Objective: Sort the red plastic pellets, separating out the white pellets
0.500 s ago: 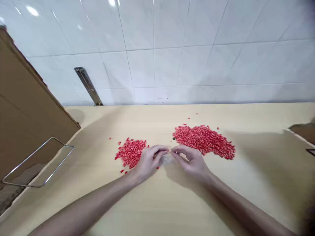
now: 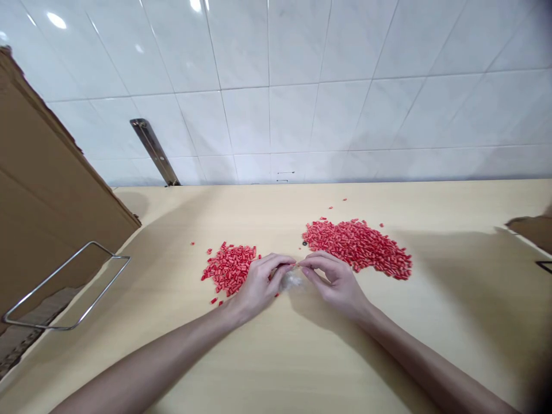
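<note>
As the left hand [image 2: 261, 283] and right hand [image 2: 340, 286] narrowly pinch a tiny piece [image 2: 296, 264], its kind unclear, near a whitish heap [image 2: 292, 281], a smaller red pile [image 2: 228, 268] lies on the desk [image 2: 263, 362] beside the left, a larger red pile [image 2: 360, 247] beyond the right.

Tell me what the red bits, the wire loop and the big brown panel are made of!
Red bits: probably plastic, slightly shiny, with neat shapes that look alike. Wire loop: likely metal, smooth and shiny, with silvery glints. Brown panel: looks like cardboard, dull, with a ragged edge.
</note>
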`<action>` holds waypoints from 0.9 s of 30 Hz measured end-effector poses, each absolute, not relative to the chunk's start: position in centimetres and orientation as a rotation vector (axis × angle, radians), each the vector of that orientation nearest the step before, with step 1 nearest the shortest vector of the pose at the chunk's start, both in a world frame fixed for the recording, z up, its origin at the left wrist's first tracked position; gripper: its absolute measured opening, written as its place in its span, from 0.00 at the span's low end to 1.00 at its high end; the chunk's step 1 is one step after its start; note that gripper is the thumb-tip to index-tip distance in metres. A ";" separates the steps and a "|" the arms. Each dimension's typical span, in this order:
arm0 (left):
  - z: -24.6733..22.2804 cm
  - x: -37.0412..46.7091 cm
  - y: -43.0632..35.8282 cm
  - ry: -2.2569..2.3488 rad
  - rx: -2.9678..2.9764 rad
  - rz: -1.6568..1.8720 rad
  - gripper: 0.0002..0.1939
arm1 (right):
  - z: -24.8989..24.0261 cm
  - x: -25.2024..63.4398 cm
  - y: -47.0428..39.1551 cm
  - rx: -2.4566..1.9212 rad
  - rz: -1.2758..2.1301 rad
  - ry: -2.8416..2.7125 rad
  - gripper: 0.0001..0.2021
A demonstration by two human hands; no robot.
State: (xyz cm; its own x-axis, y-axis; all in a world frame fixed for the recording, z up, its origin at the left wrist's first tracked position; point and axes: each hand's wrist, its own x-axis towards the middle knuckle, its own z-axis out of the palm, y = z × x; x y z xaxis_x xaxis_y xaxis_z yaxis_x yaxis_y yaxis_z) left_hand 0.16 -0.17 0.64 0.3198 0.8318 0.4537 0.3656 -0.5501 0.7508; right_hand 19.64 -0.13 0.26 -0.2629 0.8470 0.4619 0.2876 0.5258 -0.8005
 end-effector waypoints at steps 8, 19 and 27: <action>0.5 0.1 -0.1 1.065 2.069 1.157 0.09 | -0.3 19.9 0.1 -0.916 0.760 -1.724 0.03; 0.6 0.1 0.0 1.050 2.081 1.167 0.08 | 0.1 19.6 -0.2 -0.931 0.845 -1.626 0.03; 0.6 0.2 -0.1 1.069 2.065 1.150 0.08 | 0.0 19.5 -0.2 -0.976 0.870 -1.606 0.02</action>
State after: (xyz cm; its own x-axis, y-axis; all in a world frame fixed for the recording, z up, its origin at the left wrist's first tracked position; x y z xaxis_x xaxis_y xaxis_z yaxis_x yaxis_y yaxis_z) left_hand 0.16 -0.06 0.60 0.3209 0.8389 0.4397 0.3773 -0.5390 0.7531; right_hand 19.54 -0.16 0.01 -0.1512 0.9094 0.3875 0.1721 0.4102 -0.8956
